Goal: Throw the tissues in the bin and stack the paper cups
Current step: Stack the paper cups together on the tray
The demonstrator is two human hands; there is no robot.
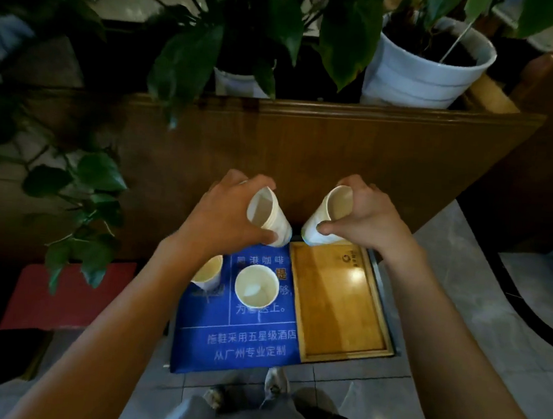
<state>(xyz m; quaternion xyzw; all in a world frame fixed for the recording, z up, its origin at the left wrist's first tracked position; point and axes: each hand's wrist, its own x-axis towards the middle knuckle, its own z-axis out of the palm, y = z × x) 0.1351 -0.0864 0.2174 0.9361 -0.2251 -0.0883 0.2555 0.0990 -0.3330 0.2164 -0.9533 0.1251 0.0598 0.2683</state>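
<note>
Left hand (221,215) is closed around a stack of cups (268,217), tilted with the mouth toward the camera. Right hand (364,216) grips a single tilted cup (329,215), just beside the stack, above the far edge of a wooden tray (337,300). Two more cups stand upright on the blue mat (244,345): a middle cup (256,286) and another cup (209,271) partly hidden by the left forearm.

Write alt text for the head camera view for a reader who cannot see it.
A person holds a tilted paper cup in each hand, left hand and right hand, above a blue printed mat and a wooden tray. Two more paper cups stand upright on the mat, with potted plants behind.
</note>
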